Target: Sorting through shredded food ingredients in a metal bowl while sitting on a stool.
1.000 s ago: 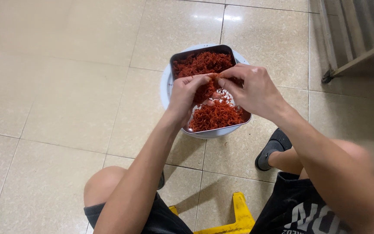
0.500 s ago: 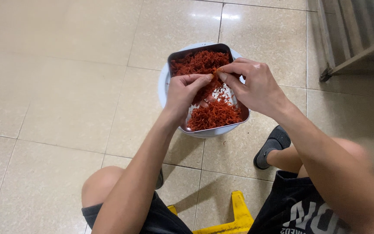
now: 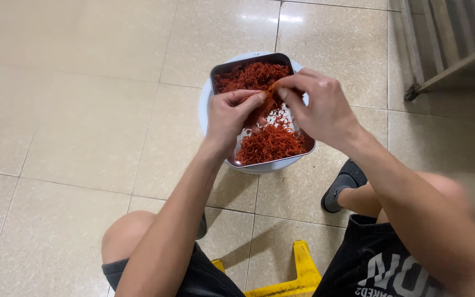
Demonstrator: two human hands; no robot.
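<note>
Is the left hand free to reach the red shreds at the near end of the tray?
Probably yes. The left hand hovers right above the tray, and the near shreds lie uncovered beside it.

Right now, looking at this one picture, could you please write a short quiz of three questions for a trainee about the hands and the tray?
1. True or false: both hands are over the metal tray.
2. What lies in the tray? A) shredded red-orange strands B) green leaves C) whole eggs
3. Fill in: the tray rests on a round white ____ on the tiled floor.

Key:
1. True: the left hand and the right hand pinch a bit of the strands between their fingertips.
2. A
3. basin
</note>
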